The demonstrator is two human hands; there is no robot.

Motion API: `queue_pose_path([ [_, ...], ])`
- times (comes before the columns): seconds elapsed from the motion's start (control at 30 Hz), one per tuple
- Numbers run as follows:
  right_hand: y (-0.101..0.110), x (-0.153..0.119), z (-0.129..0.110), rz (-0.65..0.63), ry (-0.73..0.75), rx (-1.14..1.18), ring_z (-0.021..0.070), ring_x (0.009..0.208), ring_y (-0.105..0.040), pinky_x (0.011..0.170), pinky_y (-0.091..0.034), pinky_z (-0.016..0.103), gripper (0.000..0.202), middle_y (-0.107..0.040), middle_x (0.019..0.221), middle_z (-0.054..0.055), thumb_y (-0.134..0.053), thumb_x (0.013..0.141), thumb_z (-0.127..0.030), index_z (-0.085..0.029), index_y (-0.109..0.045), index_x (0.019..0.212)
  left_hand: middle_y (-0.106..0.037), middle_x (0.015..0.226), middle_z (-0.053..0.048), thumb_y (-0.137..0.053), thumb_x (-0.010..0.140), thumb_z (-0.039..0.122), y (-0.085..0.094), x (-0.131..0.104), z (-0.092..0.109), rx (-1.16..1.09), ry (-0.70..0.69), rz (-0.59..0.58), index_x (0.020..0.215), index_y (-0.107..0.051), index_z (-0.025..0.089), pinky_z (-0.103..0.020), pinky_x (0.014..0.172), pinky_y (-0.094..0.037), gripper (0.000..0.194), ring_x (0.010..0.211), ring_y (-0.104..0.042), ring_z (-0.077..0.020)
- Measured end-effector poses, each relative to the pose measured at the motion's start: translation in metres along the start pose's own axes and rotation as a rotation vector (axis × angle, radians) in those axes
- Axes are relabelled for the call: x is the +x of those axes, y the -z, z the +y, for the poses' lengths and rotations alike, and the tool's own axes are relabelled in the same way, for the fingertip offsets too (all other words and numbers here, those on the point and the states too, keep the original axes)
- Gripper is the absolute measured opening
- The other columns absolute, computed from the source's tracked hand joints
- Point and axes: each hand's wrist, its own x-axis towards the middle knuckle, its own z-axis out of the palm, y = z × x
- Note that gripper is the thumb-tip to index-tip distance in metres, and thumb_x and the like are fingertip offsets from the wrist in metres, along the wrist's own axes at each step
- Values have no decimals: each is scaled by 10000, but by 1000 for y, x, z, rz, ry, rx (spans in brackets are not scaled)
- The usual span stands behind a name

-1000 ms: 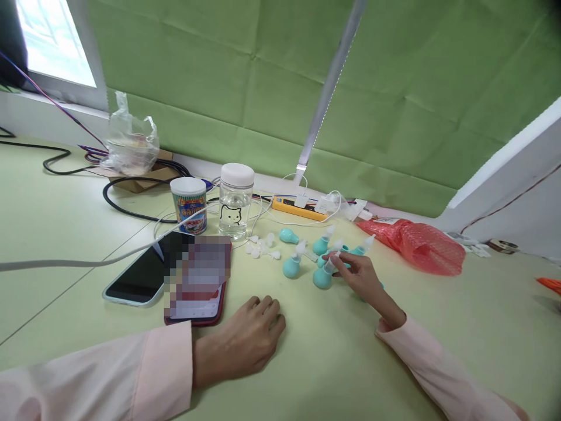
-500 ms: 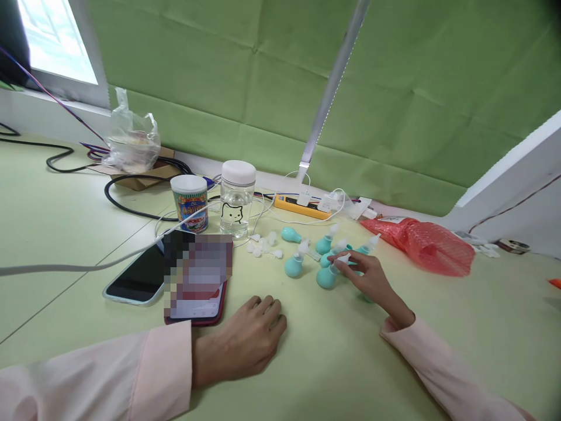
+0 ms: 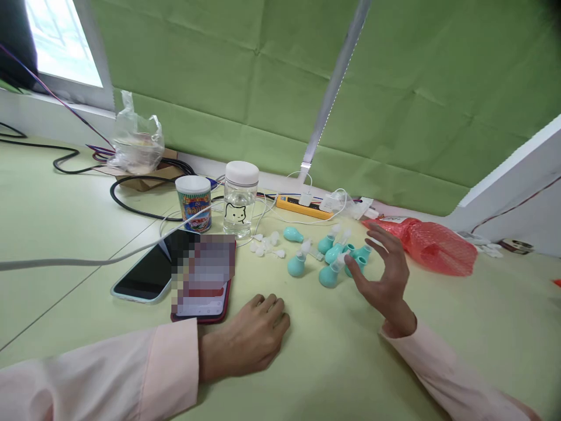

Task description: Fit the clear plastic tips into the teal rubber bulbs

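Observation:
Several teal bulbs stand or lie in a group right of centre, some topped with clear tips; the front one (image 3: 328, 276) has its tip beside my right thumb. My right hand (image 3: 383, 269) is raised over the right side of the group, thumb and fingers spread apart, nothing seen between them. Small translucent white pieces (image 3: 266, 244) lie left of the bulbs. My left hand (image 3: 258, 336) rests palm down on the table, its fingers loosely curled and partly hidden, right of the red-cased phone (image 3: 223, 301).
Behind stand a printed can (image 3: 195, 204) and a lidded water bottle (image 3: 239, 202). A yellow power strip (image 3: 307, 209) with white cables lies by the wall. Red bubble wrap (image 3: 438, 248) is at the right, a black phone (image 3: 146, 272) at the left. A grey cable crosses the phones.
My right hand has let go of the front bulb's tip, opened its fingers and lifted slightly to the right. The view has shifted a little; my left hand stays on the table.

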Motion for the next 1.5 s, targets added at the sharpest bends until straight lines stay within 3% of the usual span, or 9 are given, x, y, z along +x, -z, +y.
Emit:
queue_pose_path([
  [0.07, -4, 5, -14, 19, 209, 1, 263, 1015, -495, 793, -463, 458, 503, -494, 1114, 86, -642, 649, -157, -250, -442, 1102, -529, 854, -98, -398, 798, 171, 0, 0, 1, -4, -1, 7, 822, -511, 143, -351, 682, -415, 120, 790, -479, -238],
  [0.17, -26, 9, -39, -220, 386, 34, 248, 1040, -472, 805, -456, 435, 381, -478, 1127, 92, -532, 718, -73, -244, -458, 1051, -537, 850, -100, -405, 796, 170, 0, 0, 1, 4, -1, 18, 821, -517, 142, -350, 671, -414, 118, 775, -480, -239],
  [0.33, -93, 10, -68, -767, 212, -156, 266, 1155, -351, 821, -439, 380, 429, -327, 1301, 161, -386, 747, -28, -141, -407, 1160, -550, 869, -115, -419, 789, 164, -3, 0, 0, 24, -10, 29, 864, -524, 129, -348, 660, -416, 134, 794, -487, -248],
  [0.47, -125, 7, -70, -999, 107, -317, 278, 1025, -465, 758, -442, 376, 533, -374, 1254, 185, -396, 700, 9, -120, -364, 1217, -549, 890, -114, -408, 797, 164, -5, -1, -1, 4, -14, 27, 875, -522, 127, -348, 664, -418, 143, 806, -490, -246],
  [0.67, -121, 1, -61, -1006, 86, -290, 219, 819, -536, 662, -436, 306, 332, -551, 928, 122, -329, 772, -14, -135, -504, 1027, -548, 874, -111, -418, 791, 169, -3, 0, 0, 4, -11, 31, 857, -523, 129, -345, 658, -418, 131, 800, -490, -244],
  [1.03, -94, 0, -48, -1035, 134, -73, 156, 850, -546, 708, -404, 244, 333, -572, 970, 71, -387, 788, -40, -172, -529, 1058, -541, 883, -108, -395, 799, 173, -3, -1, 0, -11, 12, 12, 846, -528, 129, -349, 671, -428, 147, 804, -488, -242],
  [1.3, -97, 0, -43, -1035, 151, -7, 176, 770, -569, 694, -419, 283, 327, -614, 854, 76, -436, 711, 15, -145, -603, 941, -551, 911, -113, -412, 791, 161, -3, -1, 0, -43, 23, 29, 857, -524, 134, -355, 691, -437, 133, 825, -493, -243],
  [1.4, -88, 3, -46, -960, 125, 116, 169, 844, -564, 741, -428, 281, 343, -613, 921, 76, -435, 713, 15, -142, -594, 973, -554, 899, -98, -416, 799, 165, -5, -1, -2, -162, 72, 112, 893, -509, 147, -361, 723, -437, 133, 849, -499, -235],
  [1.5, -70, 3, -56, -779, -39, 476, 154, 855, -572, 755, -446, 269, 262, -627, 909, 57, -497, 721, -48, -160, -613, 927, -547, 864, -68, -414, 818, 194, -5, -2, -3, -443, 216, 264, 895, -466, 161, -326, 695, -450, 98, 805, -522, -201],
])
